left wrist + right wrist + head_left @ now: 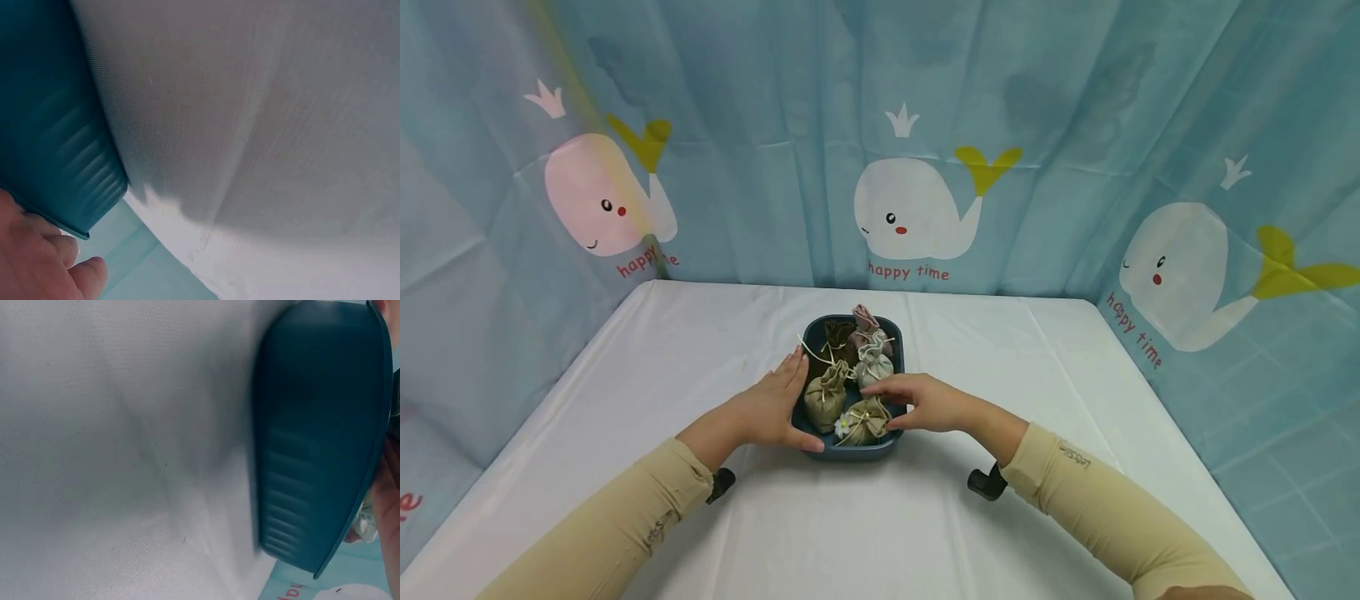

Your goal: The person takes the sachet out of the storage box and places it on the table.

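Observation:
A dark blue plastic tub (852,453) holds several small drawstring pouches. My left hand (772,407) lies along its left rim, fingers extended and thumb at the near corner. From the right, my right hand (936,402) reaches over the rim, fingers and thumb apart beside an olive pouch with a white flower (867,422). Whether they touch this pouch is unclear. To its left stands a khaki pouch (825,402); behind are a pale grey-green pouch (874,369), a pinkish pouch (865,320) and a dark brown pouch (837,336). In the right wrist view the tub wall (319,437) hides the fingertips.
The tub stands on a table with a white cloth (1030,358). A blue curtain (760,183) printed with whales surrounds the table at the back and sides. Dark camera mounts, one a black piece (987,483), sit below both wrists.

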`<state>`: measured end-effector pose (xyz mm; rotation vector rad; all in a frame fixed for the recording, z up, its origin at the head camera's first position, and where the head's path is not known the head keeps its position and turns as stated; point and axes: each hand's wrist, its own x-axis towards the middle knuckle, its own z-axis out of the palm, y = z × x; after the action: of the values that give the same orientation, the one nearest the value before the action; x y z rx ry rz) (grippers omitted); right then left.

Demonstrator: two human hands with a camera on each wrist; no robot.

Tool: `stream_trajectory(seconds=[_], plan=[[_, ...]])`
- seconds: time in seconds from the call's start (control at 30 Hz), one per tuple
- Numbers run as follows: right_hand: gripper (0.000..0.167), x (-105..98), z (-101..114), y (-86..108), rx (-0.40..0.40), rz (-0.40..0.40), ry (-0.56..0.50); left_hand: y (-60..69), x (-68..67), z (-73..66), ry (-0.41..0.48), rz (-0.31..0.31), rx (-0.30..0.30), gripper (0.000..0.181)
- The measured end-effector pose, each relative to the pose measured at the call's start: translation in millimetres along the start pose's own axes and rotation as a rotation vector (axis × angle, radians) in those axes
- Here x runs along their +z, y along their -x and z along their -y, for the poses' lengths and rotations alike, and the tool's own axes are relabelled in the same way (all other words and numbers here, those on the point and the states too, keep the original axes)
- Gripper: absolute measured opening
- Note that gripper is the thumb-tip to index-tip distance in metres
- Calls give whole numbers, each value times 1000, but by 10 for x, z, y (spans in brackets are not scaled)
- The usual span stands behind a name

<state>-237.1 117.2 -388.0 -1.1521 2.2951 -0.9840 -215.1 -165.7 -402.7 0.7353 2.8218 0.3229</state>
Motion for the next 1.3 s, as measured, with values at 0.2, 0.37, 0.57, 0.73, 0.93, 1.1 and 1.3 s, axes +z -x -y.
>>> stream_trajectory(seconds=[0.2, 0.37, 0.57, 0.73, 0.93, 1.1, 1.3], plan=[[39, 7, -2, -26, 18, -53, 27, -11, 6, 13, -4, -1, 6, 129], [23, 20, -8, -51, -3, -120, 24, -18, 31, 31, 1, 2, -2, 129], [8, 35, 11, -78, 10, -192, 61, -25, 54, 45, 6, 1, -2, 130], [5, 54, 26, -99, 44, -234, 86, -26, 52, 47, 2, -3, 4, 130], [5, 55, 91, -116, 61, -261, 87, -28, 54, 51, -10, -3, 5, 130], [6, 51, 126, -126, 71, -272, 94, -24, 54, 55, -24, -6, 19, 133], [7, 10, 167, -113, 109, -297, 83, -24, 43, 52, -25, -9, 19, 135]])
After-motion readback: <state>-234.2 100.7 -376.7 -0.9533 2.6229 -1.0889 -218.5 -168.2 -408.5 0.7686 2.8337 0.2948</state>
